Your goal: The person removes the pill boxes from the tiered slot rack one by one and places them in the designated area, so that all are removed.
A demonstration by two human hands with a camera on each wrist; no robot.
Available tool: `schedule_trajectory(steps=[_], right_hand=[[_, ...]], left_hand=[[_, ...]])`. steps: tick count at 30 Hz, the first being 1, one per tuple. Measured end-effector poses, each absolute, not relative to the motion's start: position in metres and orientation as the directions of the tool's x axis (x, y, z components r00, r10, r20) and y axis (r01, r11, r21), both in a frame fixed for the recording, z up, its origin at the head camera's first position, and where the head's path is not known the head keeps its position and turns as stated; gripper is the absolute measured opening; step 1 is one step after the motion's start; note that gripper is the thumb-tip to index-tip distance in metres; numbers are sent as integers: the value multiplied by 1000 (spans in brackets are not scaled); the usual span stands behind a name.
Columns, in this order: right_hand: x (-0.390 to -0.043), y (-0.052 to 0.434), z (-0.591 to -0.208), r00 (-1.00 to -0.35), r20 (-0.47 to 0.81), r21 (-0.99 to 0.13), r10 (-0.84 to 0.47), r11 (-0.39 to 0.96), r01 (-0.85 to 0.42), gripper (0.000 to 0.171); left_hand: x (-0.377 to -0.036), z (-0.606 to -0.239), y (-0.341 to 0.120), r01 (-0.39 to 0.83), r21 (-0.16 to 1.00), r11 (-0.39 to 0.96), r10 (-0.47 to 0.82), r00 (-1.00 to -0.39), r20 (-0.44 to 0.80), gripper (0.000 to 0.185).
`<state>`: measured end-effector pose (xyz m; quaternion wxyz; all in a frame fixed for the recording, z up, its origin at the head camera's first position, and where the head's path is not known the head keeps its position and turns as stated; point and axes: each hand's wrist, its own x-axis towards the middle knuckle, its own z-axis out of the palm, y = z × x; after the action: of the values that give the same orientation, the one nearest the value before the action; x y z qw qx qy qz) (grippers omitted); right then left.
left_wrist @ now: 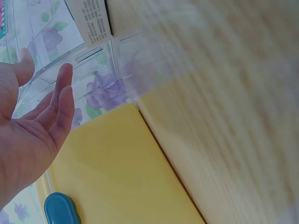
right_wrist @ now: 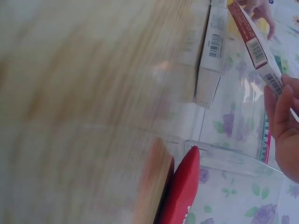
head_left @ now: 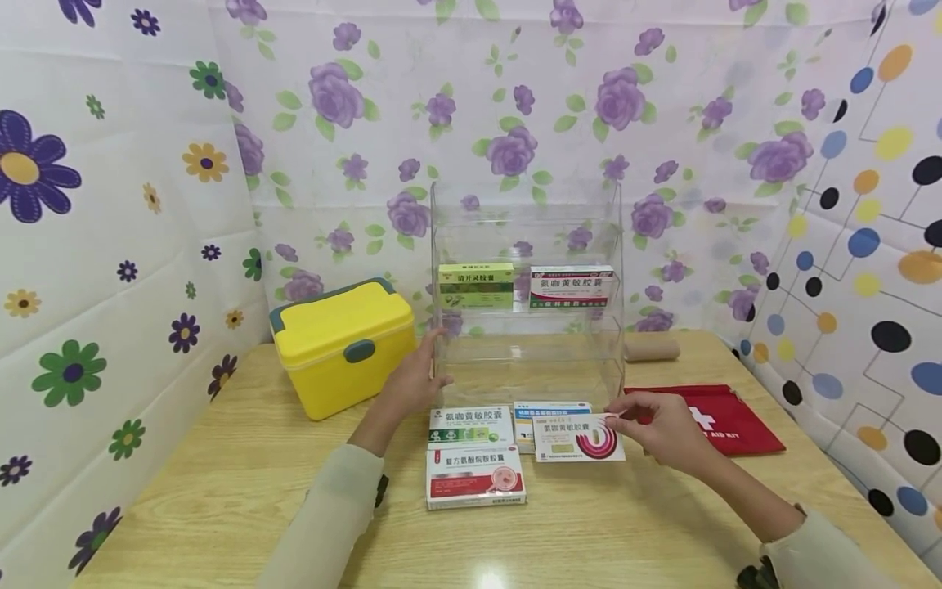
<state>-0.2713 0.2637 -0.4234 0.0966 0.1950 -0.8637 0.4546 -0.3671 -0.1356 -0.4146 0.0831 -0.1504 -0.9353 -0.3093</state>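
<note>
Currently I log the left hand (head_left: 412,380) flat, fingers straight, bracing the clear acrylic tiered shelf (head_left: 527,245), while the right hand (head_left: 657,425) pinches the white medicine box with the red swirl (head_left: 578,438) by its edge, lifting it off the stack

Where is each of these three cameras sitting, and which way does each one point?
Head: worn on the head, looking forward and down at the clear rack, both forearms and hands.
Left wrist: looks past the open left hand at the yellow box and rack.
Right wrist: looks along the table; right hand pinches a medicine box.
All share the rack.
</note>
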Motion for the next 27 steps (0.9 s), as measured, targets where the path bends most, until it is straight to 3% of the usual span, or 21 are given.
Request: schedule_trajectory(steps=[8, 27], right_hand=[[-260, 265, -422, -935, 215, -803, -283, 494, -334, 18], [-257, 262, -428, -948, 49, -801, -314, 555, -225, 23]], left_hand=[[-365, -413, -135, 342, 550, 761, 240, -938, 251, 81], [-365, -410, -134, 293, 584, 757, 207, -955, 210, 82]])
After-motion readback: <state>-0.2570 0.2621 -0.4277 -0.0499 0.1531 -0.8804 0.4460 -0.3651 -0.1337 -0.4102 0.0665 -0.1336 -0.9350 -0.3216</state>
